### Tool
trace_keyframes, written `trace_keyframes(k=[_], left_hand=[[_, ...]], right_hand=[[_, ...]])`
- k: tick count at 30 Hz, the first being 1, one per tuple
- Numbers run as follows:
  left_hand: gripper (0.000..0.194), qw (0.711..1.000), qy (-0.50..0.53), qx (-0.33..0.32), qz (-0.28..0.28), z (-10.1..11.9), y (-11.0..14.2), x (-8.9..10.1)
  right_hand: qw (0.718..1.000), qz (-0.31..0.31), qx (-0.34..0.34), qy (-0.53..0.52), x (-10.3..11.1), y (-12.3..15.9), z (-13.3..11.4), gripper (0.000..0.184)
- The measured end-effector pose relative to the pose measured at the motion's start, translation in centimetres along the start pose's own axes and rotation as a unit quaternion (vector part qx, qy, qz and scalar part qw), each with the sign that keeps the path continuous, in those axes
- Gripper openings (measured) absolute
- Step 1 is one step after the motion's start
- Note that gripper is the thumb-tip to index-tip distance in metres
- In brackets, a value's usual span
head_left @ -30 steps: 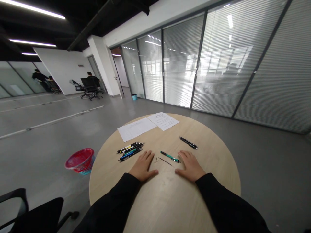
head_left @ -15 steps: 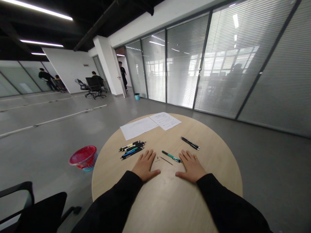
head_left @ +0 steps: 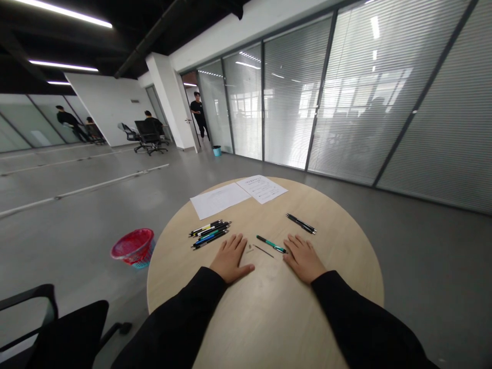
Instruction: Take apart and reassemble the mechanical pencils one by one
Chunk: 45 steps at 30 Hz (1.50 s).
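Both my hands rest on the round wooden table (head_left: 246,328). My left hand (head_left: 231,260) lies flat with its fingers apart and holds nothing. My right hand (head_left: 305,259) is also flat and empty, its fingertips close to the tip of a green and black pen (head_left: 271,244); whether they touch I cannot tell. Between the hands lie a thin dark pen refill (head_left: 263,251) and tiny parts (head_left: 249,247), one perhaps a spring. Beyond my left hand is a bunch of several pens (head_left: 209,234) with coloured barrels. Black pens (head_left: 301,224) lie side by side beyond my right hand.
Two paper sheets, one nearly blank (head_left: 220,201) and one printed (head_left: 262,189), lie at the table's far edge. A red-lined basket (head_left: 134,247) stands on the floor at left, near a black chair (head_left: 69,333). A person (head_left: 199,115) stands in the doorway.
My right thumb has drawn in towards its fingers. My left hand and the pens have stayed in place. The person at the door has come further into view.
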<state>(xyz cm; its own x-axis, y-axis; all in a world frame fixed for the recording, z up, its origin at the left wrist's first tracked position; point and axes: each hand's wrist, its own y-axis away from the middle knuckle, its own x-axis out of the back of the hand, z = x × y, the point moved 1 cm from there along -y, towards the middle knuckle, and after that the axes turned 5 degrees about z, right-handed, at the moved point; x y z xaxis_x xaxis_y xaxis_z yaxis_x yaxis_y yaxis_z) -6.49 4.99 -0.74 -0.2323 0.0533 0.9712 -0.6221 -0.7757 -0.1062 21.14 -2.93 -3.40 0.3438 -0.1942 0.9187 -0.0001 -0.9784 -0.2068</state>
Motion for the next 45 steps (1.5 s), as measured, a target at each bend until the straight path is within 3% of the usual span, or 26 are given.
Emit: trace_keyframes(k=[13, 20, 27, 34, 40, 45], left_hand=[[0.090, 1.000, -0.022, 0.009, -0.009, 0.4, -0.2, -0.1], [0.076, 0.998, 0.000, -0.001, 0.059, 0.3, -0.4, -0.5], [0.055, 0.986, 0.043, -0.091, 0.136, 1.7, -0.8, 0.2], [0.023, 0.972, -0.031, -0.172, 0.154, 3.5, -1.9, -0.1], [0.012, 0.952, -0.135, -0.242, 0.130, 4.6, -3.0, -0.1], [0.014, 0.933, -0.183, -0.283, 0.131, 5.2, -4.0, -0.3]], right_hand=[[0.991, 0.117, 0.053, -0.030, -0.6, -0.7, -0.1, 0.027], [0.989, 0.135, 0.040, -0.034, -0.4, -1.4, -1.3, 0.015], [0.985, 0.163, 0.001, -0.048, -0.9, -1.5, -1.1, 0.011], [0.966, 0.186, -0.075, -0.165, -1.2, -1.5, 0.1, 0.013], [0.952, 0.183, -0.095, -0.225, -0.4, -1.4, -0.1, 0.015], [0.945, 0.183, -0.096, -0.253, -0.3, -1.4, -0.1, 0.015]])
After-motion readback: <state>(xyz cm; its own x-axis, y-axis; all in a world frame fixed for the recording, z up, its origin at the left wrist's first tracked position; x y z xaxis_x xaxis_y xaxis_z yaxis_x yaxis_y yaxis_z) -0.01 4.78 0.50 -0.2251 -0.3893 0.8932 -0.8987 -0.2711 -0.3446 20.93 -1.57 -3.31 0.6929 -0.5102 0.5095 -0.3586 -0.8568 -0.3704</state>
